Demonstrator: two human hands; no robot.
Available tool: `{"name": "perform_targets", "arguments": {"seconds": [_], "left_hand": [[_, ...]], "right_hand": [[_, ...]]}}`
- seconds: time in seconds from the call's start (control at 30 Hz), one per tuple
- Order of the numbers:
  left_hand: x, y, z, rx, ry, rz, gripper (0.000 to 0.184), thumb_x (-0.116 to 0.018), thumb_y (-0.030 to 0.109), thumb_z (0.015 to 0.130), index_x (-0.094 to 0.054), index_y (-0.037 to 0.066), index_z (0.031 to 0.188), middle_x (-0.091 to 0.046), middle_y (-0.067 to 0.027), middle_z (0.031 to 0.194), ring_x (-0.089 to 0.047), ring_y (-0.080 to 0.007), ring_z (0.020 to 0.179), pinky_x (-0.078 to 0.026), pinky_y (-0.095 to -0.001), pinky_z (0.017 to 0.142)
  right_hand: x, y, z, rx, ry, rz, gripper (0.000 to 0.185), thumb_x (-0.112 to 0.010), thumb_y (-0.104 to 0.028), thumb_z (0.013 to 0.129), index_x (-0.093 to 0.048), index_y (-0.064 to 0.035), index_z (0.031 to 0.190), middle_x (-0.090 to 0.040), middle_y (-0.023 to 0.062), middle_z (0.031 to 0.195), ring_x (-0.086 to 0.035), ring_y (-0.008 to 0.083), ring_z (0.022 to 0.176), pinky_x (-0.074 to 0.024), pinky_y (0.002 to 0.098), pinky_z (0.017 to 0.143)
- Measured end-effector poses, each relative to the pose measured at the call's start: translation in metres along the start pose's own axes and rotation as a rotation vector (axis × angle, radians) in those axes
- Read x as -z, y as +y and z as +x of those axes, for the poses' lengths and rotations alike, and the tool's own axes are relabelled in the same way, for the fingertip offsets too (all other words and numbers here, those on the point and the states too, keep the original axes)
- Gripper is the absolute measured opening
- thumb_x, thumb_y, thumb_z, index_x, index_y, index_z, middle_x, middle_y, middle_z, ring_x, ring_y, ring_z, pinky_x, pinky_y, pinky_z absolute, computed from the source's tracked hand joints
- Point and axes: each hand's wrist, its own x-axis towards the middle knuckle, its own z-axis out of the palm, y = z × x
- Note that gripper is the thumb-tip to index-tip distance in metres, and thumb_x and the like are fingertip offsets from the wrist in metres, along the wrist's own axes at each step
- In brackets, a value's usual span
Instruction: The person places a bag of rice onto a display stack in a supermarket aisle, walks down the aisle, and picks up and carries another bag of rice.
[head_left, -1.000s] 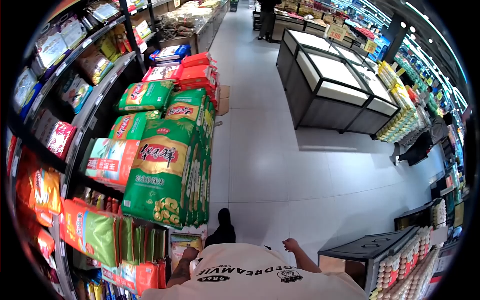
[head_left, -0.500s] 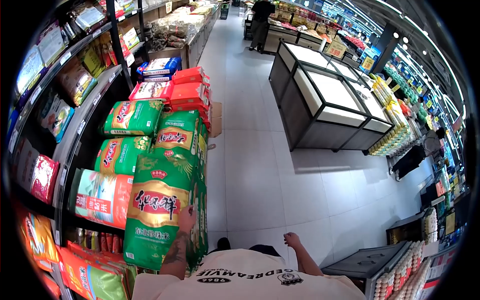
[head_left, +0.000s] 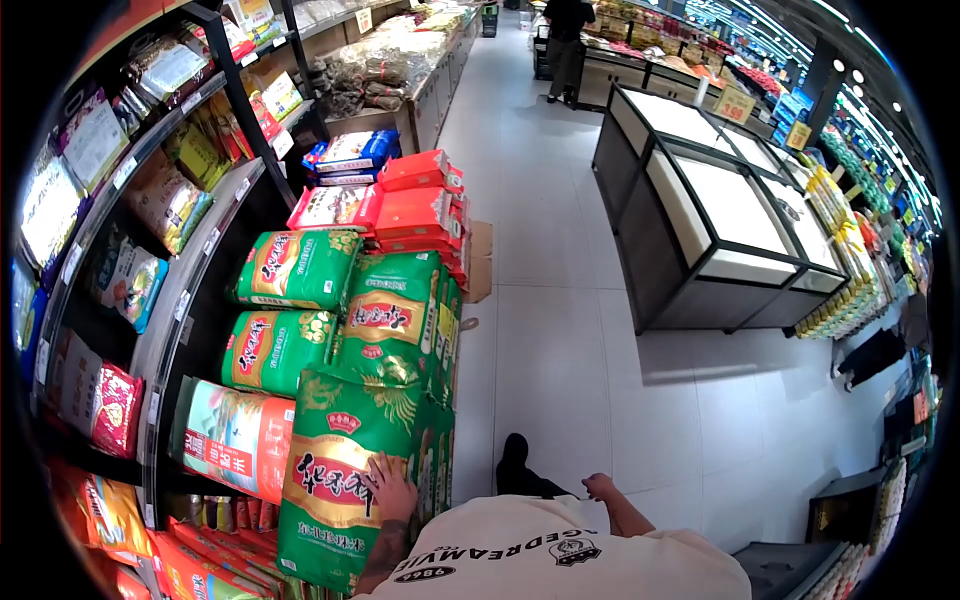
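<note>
My left hand (head_left: 393,488) lies flat, fingers spread, on the front green rice bag (head_left: 328,540), which has a gold and red label with dark Chinese characters. That bag lies on a stack along the shelf. Behind it sit another green rice bag (head_left: 388,310) and two more green ones to the left. My right hand (head_left: 598,487) hangs in front of my body above the floor, fingers loosely curled, with nothing visible in it.
On the left stands a shelf (head_left: 205,240) of packaged goods. Red packs (head_left: 415,215) and a cardboard piece (head_left: 480,262) are beyond the green bags. A black-framed display stand (head_left: 680,270) is at right. One person (head_left: 567,45) stands far ahead, another at the right edge.
The view has shifted, moving the shelves and stand rightward. My left hand has opened flat onto the bag's label from near its right edge. A dark shoe now shows ahead of me.
</note>
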Motion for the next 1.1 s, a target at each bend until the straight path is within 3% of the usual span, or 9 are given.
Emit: {"name": "perform_targets", "arguments": {"seconds": [0.17,0.23,0.4,0.5,0.63,0.73,0.87,0.97,1.1], "left_hand": [[-0.008,0.018,0.055,0.133,-0.025,-0.031,0.067,-0.061,0.024,0.064,-0.04,0.008,0.125,-0.02,-0.0183,0.14,-0.012,-0.0411,0.13,-0.011,-0.0622,0.099],[-0.012,0.026,0.083,0.205,-0.037,-0.017,0.068,-0.062,0.024,0.064,-0.037,0.007,0.125,-0.022,-0.0202,0.137,-0.014,-0.0412,0.129,-0.013,-0.0609,0.1],[-0.03,0.04,0.139,0.357,-0.065,-0.098,0.062,-0.061,0.022,0.065,-0.04,0.006,0.121,-0.026,-0.0204,0.135,-0.018,-0.0396,0.128,-0.016,-0.0598,0.099],[-0.044,0.041,0.165,0.274,-0.039,-0.06,0.059,-0.061,0.021,0.065,-0.042,0.006,0.118,-0.027,-0.0204,0.134,-0.02,-0.039,0.127,-0.017,-0.0587,0.099],[-0.061,0.047,0.212,0.2,-0.041,-0.03,0.052,-0.06,0.024,0.066,-0.046,0.005,0.112,-0.039,-0.0171,0.124,-0.03,-0.0357,0.121,-0.017,-0.0573,0.1],[-0.102,0.04,0.256,0.26,-0.15,-0.133,0.048,-0.06,0.027,0.068,-0.049,0.005,0.109,-0.046,-0.0158,0.115,-0.04,-0.035,0.112,-0.026,-0.0526,0.098],[-0.146,0.038,0.324,0.409,-0.364,-0.349,0.049,-0.061,0.033,0.07,-0.051,0.003,0.108,-0.05,-0.0201,0.11,-0.048,-0.0391,0.101,-0.043,-0.0435,0.085],[-0.159,0.034,0.384,0.358,-0.618,-0.308,0.047,-0.059,0.032,0.072,-0.052,0.004,0.109,-0.053,-0.021,0.108,-0.051,-0.0391,0.1,-0.043,-0.0428,0.085],[-0.143,0.044,0.503,0.253,-0.776,-0.48,0.037,-0.056,0.031,0.072,-0.061,0.0,0.093,-0.06,-0.023,0.092,-0.059,-0.033,0.089,-0.047,-0.0412,0.079]], "right_hand": [[0.084,-0.083,0.071,0.115,0.031,-0.059,0.031,-0.051,-0.03,0.08,-0.06,-0.0008,0.079,-0.062,0.0097,0.067,-0.061,0.0196,0.054,-0.0504,0.0322,0.049],[0.112,-0.111,0.119,0.318,0.176,-0.101,0.031,-0.05,-0.03,0.08,-0.06,-0.0009,0.079,-0.061,0.0095,0.064,-0.059,0.0193,0.052,-0.0494,0.0309,0.049],[0.179,-0.19,0.159,0.455,0.332,0.104,0.03,-0.054,-0.029,0.08,-0.06,0.0002,0.087,-0.061,0.0096,0.07,-0.059,0.0175,0.055,-0.0481,0.0304,0.05],[0.202,-0.219,0.153,0.422,0.26,0.225,0.032,-0.054,-0.029,0.081,-0.06,0.0009,0.091,-0.061,0.0094,0.073,-0.059,0.0164,0.057,-0.0472,0.0289,0.049],[0.205,-0.214,0.151,0.276,0.194,0.243,0.033,-0.052,-0.031,0.083,-0.058,0.0011,0.087,-0.061,0.0095,0.072,-0.059,0.0166,0.057,-0.0468,0.0295,0.047],[0.193,-0.163,0.177,0.087,0.114,0.144,0.034,-0.052,-0.034,0.082,-0.057,-0.0002,0.082,-0.061,0.0096,0.072,-0.06,0.019,0.057,-0.0477,0.0325,0.047],[0.204,-0.149,0.156,-0.176,0.017,0.135,0.035,-0.051,-0.035,0.082,-0.057,0.0,0.085,-0.061,0.0118,0.072,-0.061,0.0221,0.058,-0.0496,0.0337,0.049],[0.225,-0.168,0.147,-0.282,0.096,0.358,0.035,-0.051,-0.034,0.082,-0.056,0.0001,0.087,-0.061,0.0131,0.073,-0.062,0.0234,0.057,-0.0496,0.0345,0.048],[0.248,-0.203,0.201,-0.189,0.166,0.379,0.033,-0.051,-0.033,0.082,-0.055,-0.0004,0.086,-0.059,0.0122,0.068,-0.058,0.0222,0.052,-0.0464,0.0342,0.042]]}}
